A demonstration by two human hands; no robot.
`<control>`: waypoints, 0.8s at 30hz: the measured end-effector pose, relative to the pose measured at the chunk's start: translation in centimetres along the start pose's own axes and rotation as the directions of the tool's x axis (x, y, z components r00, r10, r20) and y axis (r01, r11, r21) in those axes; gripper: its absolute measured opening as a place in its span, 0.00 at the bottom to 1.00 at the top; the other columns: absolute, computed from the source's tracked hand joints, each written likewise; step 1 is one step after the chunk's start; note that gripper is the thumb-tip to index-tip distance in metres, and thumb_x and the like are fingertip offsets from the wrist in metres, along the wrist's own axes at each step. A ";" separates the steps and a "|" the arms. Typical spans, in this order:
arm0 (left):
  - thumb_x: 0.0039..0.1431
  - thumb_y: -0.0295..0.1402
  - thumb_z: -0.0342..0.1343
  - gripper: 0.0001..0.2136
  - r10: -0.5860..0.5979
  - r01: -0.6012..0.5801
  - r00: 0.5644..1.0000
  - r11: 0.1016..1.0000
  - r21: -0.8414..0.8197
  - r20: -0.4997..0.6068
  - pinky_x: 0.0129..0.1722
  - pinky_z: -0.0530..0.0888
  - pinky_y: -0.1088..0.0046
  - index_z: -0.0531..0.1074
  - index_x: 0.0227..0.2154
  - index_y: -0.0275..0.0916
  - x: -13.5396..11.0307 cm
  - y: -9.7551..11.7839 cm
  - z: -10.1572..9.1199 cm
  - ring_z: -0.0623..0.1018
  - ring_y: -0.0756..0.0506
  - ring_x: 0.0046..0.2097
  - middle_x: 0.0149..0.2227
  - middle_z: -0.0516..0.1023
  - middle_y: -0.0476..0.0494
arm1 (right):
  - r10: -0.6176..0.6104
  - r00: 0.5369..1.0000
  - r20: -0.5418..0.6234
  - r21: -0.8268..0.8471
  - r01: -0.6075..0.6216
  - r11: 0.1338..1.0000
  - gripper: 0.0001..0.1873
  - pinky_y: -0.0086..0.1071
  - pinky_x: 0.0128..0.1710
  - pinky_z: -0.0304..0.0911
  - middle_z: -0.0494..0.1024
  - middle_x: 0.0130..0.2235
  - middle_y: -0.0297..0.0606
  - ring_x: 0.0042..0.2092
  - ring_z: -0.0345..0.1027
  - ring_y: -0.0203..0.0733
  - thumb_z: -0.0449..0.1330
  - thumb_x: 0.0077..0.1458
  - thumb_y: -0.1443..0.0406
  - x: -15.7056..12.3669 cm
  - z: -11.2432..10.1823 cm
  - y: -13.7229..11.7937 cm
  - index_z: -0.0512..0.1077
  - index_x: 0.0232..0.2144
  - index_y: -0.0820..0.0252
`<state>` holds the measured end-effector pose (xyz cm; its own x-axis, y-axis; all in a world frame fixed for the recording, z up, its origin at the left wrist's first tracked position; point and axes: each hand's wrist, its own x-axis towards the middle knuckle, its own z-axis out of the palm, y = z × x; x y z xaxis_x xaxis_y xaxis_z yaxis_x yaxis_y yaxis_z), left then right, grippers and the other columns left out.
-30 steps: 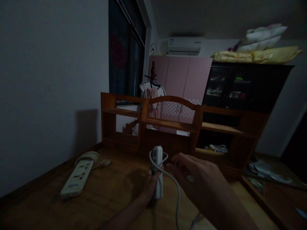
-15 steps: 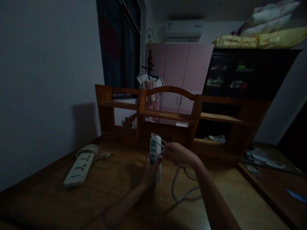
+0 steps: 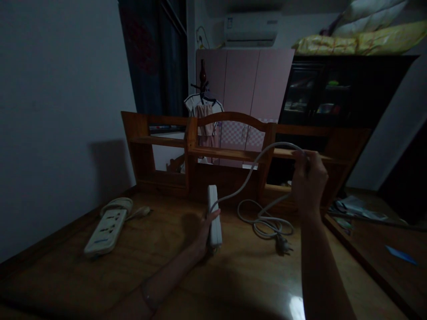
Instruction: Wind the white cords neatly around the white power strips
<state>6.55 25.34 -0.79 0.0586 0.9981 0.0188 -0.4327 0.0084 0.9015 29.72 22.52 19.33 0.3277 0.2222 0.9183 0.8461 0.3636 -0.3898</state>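
- Power strip stands on end near the middle of the desk, gripped low down by the left hand, whose fingers are curled round it.
- The right hand is raised well to the right and closed in a fist on the white cord, which arcs up from the strip's top.
- Slack cord lies coiled on the desk between the two hands, ending in the plug.
- Bare desk lies in front of both forearms. The wooden shelf unit closes off the back edge just behind the strip.
- A second power strip lies flat well to the left, near the wall.
- Half a second ago the right hand was pinching the cord at the strip's top; it has since moved up and away, drawing the cord out.
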 end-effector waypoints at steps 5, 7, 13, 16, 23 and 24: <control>0.53 0.41 0.60 0.19 -0.162 0.215 0.948 0.961 -0.176 0.274 0.21 0.68 0.78 0.68 0.45 0.37 0.4 -0.3 -0.2 0.70 0.53 0.25 0.31 0.70 0.49 | 0.008 0.998 -0.057 0.024 -0.007 1.000 0.18 0.30 0.31 0.55 0.72 0.29 0.35 0.30 0.66 0.38 0.48 0.64 0.55 0.1 -0.4 -0.3 0.71 0.39 0.60; 0.54 0.41 0.59 0.20 -0.174 0.265 0.918 0.938 -0.223 0.357 0.21 0.68 0.79 0.67 0.48 0.36 0.4 -0.2 -0.2 0.70 0.53 0.25 0.31 0.70 0.48 | 0.027 0.997 -0.072 0.026 -0.025 0.999 0.17 0.29 0.29 0.55 0.70 0.27 0.33 0.28 0.64 0.37 0.52 0.62 0.53 0.2 -0.4 -0.3 0.71 0.37 0.60; 0.58 0.43 0.53 0.23 -0.171 0.333 0.858 0.903 -0.270 0.485 0.20 0.67 0.77 0.64 0.53 0.38 0.3 0.3 -0.2 0.70 0.52 0.24 0.30 0.68 0.48 | 0.066 0.998 -0.009 0.031 -0.065 0.997 0.20 0.27 0.24 0.52 0.70 0.24 0.33 0.24 0.62 0.35 0.56 0.57 0.50 0.3 -0.4 1.1 0.73 0.32 0.62; 0.59 0.46 0.51 0.23 -0.193 0.355 0.840 0.902 -0.246 0.507 0.19 0.67 0.76 0.64 0.53 0.37 0.3 0.4 0.0 0.70 0.51 0.23 0.30 0.69 0.47 | 0.085 0.994 0.075 0.011 -0.086 0.996 0.22 0.26 0.23 0.51 0.73 0.25 0.36 0.25 0.64 0.36 0.55 0.57 0.49 0.2 0.1 2.7 0.73 0.32 0.63; 0.58 0.53 0.46 0.27 -0.249 0.386 0.829 0.902 -0.191 0.502 0.17 0.68 0.74 0.64 0.52 0.37 0.5 0.0 -0.3 0.72 0.49 0.21 0.30 0.71 0.46 | 0.201 0.858 0.473 -0.088 -0.181 0.980 0.19 0.31 0.31 0.66 0.76 0.35 0.42 0.33 0.70 0.41 0.55 0.60 0.55 -1.9 1.1 5.5 0.74 0.37 0.66; 0.58 0.53 0.46 0.27 -0.253 0.382 0.837 0.906 -0.185 0.486 0.16 0.67 0.75 0.65 0.51 0.37 0.6 0.0 -0.5 0.72 0.49 0.21 0.30 0.71 0.46 | 0.202 0.853 0.482 -0.092 -0.180 0.979 0.17 0.34 0.35 0.67 0.75 0.39 0.42 0.36 0.70 0.41 0.56 0.61 0.56 -2.3 1.0 5.4 0.72 0.40 0.65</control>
<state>6.16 25.93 -0.96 0.5956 0.8033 -0.0028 -0.5360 0.4000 0.7435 33.13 24.89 14.99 0.2475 0.6990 0.6709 0.8081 0.2331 -0.5410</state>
